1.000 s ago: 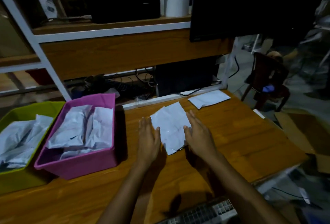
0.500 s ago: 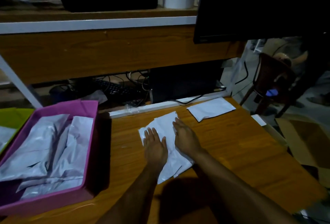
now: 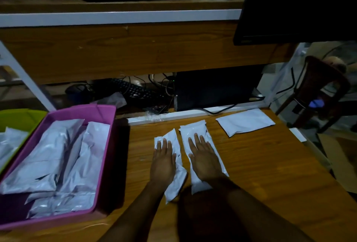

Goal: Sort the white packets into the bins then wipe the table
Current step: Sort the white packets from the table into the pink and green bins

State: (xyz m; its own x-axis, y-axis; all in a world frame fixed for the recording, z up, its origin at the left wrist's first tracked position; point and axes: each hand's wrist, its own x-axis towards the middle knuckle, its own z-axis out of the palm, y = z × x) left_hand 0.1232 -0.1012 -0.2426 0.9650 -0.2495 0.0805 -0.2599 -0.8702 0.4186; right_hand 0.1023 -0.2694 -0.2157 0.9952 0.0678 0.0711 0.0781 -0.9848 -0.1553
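Now left hand (image 3: 161, 161) flat on narrow packet (image 3: 173, 182); right hand (image 3: 204, 159) flat on wider packet (image 3: 194, 128).

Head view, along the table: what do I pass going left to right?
The green bin → pink bin → left hand flat on a narrow packet → right hand flat on a wider packet → loose packet.

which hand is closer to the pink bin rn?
Left. The left hand lies flat on the left packet, just right of the pink bin; the right hand lies flat on the right packet, farther right, beyond the left hand.
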